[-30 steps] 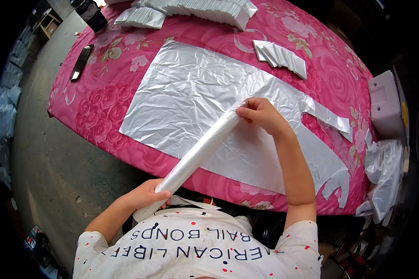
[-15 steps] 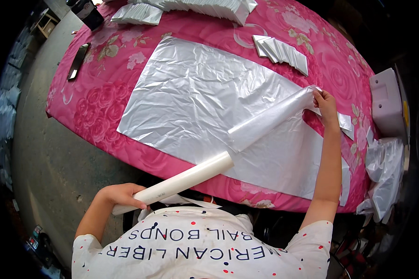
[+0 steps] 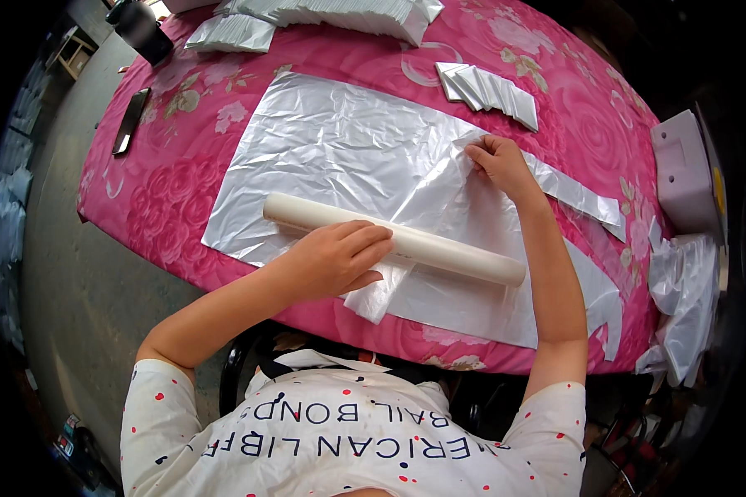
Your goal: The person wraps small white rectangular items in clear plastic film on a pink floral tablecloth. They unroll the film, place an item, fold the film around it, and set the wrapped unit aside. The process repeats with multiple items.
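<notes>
Crosswise, I see the white tube [image 3: 460, 256] slanting down rightward under the nearer, curled left hand [image 3: 338, 253] (grip unclear), right hand [image 3: 497, 163] beyond it pinching plastic film [image 3: 436, 190].

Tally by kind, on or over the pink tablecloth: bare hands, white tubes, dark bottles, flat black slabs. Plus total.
Hands: 2, left hand and right hand
White tube: 1
Dark bottle: 1
Flat black slab: 1
Total: 5

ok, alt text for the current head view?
A person's left hand lies over a white tube across a crinkled silvery plastic sheet, while the right hand pinches the upper end of a folded plastic strip running beneath the tube. The sheet is on a pink flowered tablecloth, with folded white packets beyond it.
</notes>
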Demonstrator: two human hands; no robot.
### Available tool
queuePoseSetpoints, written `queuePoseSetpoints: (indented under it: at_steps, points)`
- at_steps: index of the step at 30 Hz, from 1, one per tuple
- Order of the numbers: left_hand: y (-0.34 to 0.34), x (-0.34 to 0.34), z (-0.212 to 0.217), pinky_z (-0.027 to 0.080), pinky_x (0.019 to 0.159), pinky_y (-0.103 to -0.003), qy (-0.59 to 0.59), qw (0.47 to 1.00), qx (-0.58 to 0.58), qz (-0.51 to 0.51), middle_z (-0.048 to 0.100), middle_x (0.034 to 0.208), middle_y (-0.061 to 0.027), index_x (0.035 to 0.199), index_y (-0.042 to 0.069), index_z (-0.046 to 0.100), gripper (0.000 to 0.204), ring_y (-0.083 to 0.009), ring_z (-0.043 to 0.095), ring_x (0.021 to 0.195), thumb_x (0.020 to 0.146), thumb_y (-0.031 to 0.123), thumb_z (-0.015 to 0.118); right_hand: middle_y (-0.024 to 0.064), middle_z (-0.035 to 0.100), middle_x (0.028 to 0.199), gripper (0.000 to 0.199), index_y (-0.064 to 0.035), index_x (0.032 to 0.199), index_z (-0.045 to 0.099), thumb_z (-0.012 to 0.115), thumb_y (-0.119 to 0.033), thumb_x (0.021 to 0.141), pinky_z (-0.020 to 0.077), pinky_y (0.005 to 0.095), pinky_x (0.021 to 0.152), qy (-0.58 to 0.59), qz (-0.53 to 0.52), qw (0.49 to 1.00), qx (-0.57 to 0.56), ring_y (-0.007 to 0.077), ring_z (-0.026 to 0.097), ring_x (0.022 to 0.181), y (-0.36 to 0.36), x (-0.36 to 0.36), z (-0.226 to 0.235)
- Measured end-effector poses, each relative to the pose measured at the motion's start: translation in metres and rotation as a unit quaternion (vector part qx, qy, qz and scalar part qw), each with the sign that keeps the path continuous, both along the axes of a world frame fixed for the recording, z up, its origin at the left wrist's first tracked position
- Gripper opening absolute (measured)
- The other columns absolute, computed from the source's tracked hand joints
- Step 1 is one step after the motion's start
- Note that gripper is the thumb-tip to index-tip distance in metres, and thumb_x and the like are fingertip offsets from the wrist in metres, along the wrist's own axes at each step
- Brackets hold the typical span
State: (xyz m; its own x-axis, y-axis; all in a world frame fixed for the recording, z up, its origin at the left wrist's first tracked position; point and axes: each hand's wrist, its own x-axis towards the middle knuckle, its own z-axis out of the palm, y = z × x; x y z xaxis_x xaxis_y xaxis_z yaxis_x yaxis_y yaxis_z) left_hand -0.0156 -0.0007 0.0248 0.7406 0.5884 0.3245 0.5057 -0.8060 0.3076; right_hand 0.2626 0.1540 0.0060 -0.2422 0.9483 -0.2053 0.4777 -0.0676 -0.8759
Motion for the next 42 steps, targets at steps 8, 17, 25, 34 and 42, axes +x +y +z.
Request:
queuePoseSetpoints:
  at_steps: [8,17,25,34,42]
  points:
    - [-0.041,0.011,-0.033,0.017,0.110,-0.042,0.114,0.981,-0.120,-0.101,0.024,0.145,-0.0191,0.135,-0.006,0.028,0.086,-0.0294,0.021,0.136,0.082,0.060,0.040,-0.0008,0.057,0.070,0.018,0.0010,0.089,0.063,0.061,-0.017,0.085,0.0432,0.0223,0.057,0.003,0.025,0.999,-0.032,0.0063,0.049,0.060,0.015,-0.003,0.001]
    - [-0.056,0.013,-0.034,0.015,0.110,-0.042,0.112,0.983,-0.113,-0.092,0.024,0.145,-0.0185,0.136,-0.005,0.029,0.085,-0.0286,0.019,0.137,0.084,0.062,0.035,0.0142,0.059,0.107,0.035,-0.0004,0.111,0.057,0.061,-0.020,0.083,0.0474,0.0323,0.075,-0.074,-0.016,0.983,0.166,0.0232,0.059,0.090,-0.036,-0.022,0.026]
    - [-0.067,0.018,-0.036,0.014,0.110,-0.042,0.117,0.984,-0.109,-0.081,0.024,0.145,-0.0184,0.136,-0.005,0.029,0.086,-0.0287,0.020,0.136,0.084,0.063,0.034,0.0093,0.057,0.103,0.052,-0.0100,0.120,0.054,0.070,-0.012,0.070,0.0421,0.0381,0.084,-0.274,0.119,0.894,0.333,0.0270,0.053,0.095,-0.146,-0.027,0.012]
    - [-0.052,0.008,-0.033,0.016,0.110,-0.043,0.050,0.974,-0.130,-0.179,0.024,0.145,-0.0207,0.136,-0.006,0.028,0.085,-0.0317,0.022,0.136,0.083,0.059,0.043,0.0099,0.059,0.103,0.057,-0.0105,0.124,0.052,0.069,-0.008,0.070,0.0434,0.0391,0.081,-0.363,-0.067,0.865,0.339,0.0286,0.053,0.092,-0.107,0.059,0.003]
    - [-0.044,0.021,-0.035,0.017,0.109,-0.043,0.085,0.986,-0.115,-0.090,0.025,0.144,-0.0199,0.136,-0.005,0.029,0.089,-0.0327,0.023,0.135,0.080,0.063,0.043,0.0085,0.059,0.103,0.053,-0.0098,0.119,0.056,0.069,-0.008,0.067,0.0422,0.0393,0.084,-0.241,0.102,0.908,0.327,0.0273,0.054,0.095,-0.149,-0.015,0.013]
